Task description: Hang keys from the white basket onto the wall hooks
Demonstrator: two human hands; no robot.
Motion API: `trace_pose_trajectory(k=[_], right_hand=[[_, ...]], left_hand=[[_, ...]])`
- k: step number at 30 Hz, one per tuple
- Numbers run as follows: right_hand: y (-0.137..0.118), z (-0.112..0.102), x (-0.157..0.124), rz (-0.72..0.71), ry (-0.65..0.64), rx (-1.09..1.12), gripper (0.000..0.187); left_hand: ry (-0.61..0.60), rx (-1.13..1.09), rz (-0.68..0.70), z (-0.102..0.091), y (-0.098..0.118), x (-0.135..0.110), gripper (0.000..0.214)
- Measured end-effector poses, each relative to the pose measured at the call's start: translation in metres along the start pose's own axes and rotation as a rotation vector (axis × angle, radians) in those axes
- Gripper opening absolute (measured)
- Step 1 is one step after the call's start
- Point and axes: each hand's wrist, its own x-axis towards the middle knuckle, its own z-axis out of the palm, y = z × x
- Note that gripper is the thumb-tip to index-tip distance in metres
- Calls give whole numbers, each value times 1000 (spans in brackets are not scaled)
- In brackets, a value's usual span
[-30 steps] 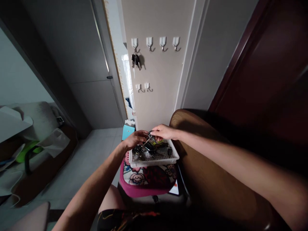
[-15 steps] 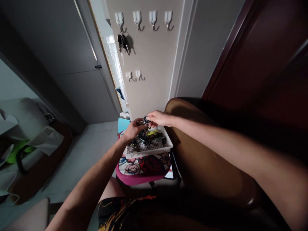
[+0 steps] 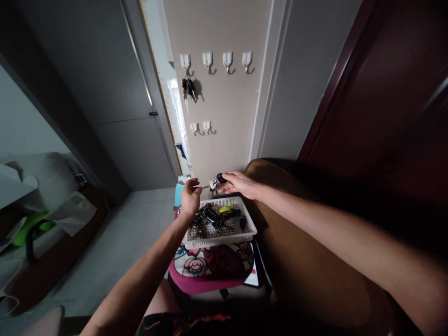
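Observation:
My left hand (image 3: 191, 195) and my right hand (image 3: 238, 183) are raised just above the far edge of a white perforated tray (image 3: 224, 236). Between them hangs a bunch of keys (image 3: 216, 182) with a dark fob; my right hand pinches the fob end and my left fingers pinch the key end. More keys and fobs (image 3: 212, 216), one with a yellow tag, lie in the tray. On the wall above, a row of white hooks (image 3: 227, 61) carries one hanging key bunch (image 3: 188, 88) on its leftmost hook.
The tray rests on a pink floral stool cushion (image 3: 210, 268). Two smaller hooks (image 3: 201, 128) are lower on the wall. A brown rounded chair back (image 3: 315, 261) is at my right, a dark door (image 3: 385, 93) beyond it. A sofa with clutter (image 3: 45, 200) stands left.
Both hands have lifted from the tray, taking one key bunch up and stretching it between them. The camera view has shifted up and down slightly.

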Motion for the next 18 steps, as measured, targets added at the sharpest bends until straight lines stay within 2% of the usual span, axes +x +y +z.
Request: trace_pose_trajectory(k=[1,3,6,9,12,16,18], right_hand=[[0,0,0,0,10,-2,16],[1,0,0,-13,11,-4,15],[1,2,-1,-32,1,-2,14],[1,4,-4,-41,15,-56,13],[0,5,-6,-67,36,-128,14],[0,5,-8,-78,-17,-106,9],[3,6,-8,-93,-50,-108,17]], left_hand=[[2,59,100,1,3,-2,21],[-94,155,214,4,9,-7,21],[-275,244,200,9,15,-11,30],[-397,216,143,12,13,-8,34],[-469,59,30,11,7,-1,24],[-421,-159,-199,9,5,2,22],[-370,-247,-290,10,6,1,22]])
